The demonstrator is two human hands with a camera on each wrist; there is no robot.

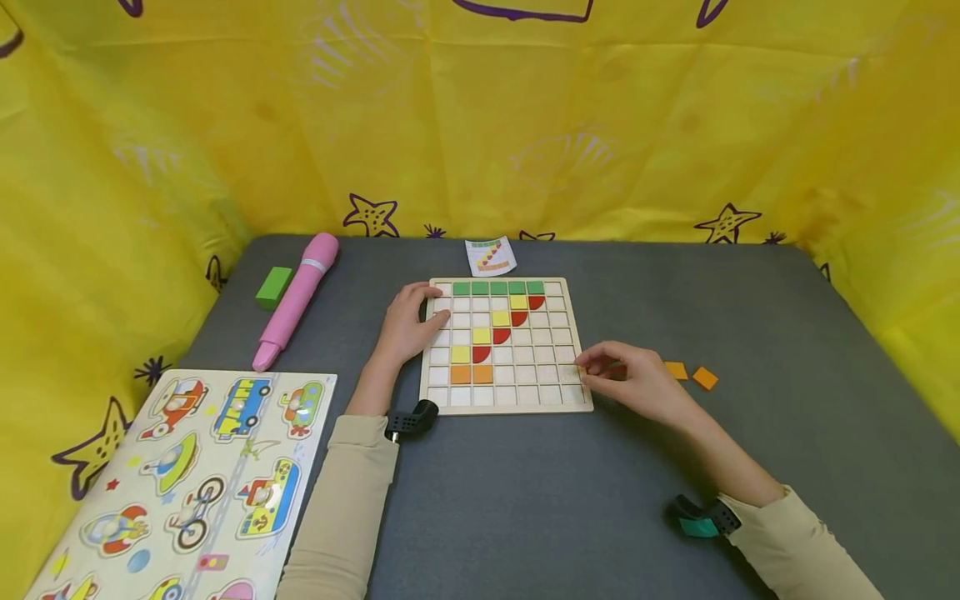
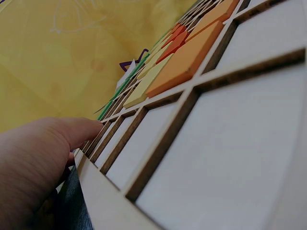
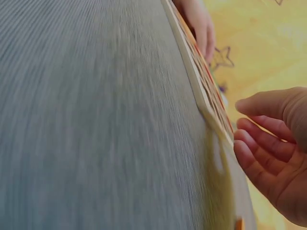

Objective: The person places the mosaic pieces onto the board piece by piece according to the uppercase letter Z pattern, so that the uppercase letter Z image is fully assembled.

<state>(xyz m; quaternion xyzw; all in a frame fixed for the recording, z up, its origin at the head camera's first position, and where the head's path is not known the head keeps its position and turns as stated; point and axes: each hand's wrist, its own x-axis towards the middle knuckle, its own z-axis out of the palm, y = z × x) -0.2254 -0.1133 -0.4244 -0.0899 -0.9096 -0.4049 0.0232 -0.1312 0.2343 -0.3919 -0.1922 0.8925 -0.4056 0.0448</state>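
Observation:
A wooden grid board (image 1: 528, 401) lies on the table with colored tiles in some cells. Green squares (image 1: 498, 288) line the top row, yellow squares (image 1: 500, 318) and red quarter-round tiles (image 1: 501, 335) step down diagonally, and two orange squares (image 1: 472, 374) sit low on the left. My left hand (image 1: 408, 323) rests on the board's left edge, its thumb over the frame. At the right edge hovers my right hand (image 1: 630, 379), fingers bent loosely; in the right wrist view thumb and fingers (image 3: 259, 148) stand apart, no tile visible between them. Loose orange tiles (image 1: 705, 378) lie beside it.
A small pattern card (image 1: 491, 257) lies behind the board. To the left are a pink microphone-shaped toy (image 1: 296, 302), a green block (image 1: 274, 287) and a vehicle picture puzzle board (image 1: 225, 467). Yellow cloth (image 1: 480, 125) hangs around the grey table (image 1: 525, 508).

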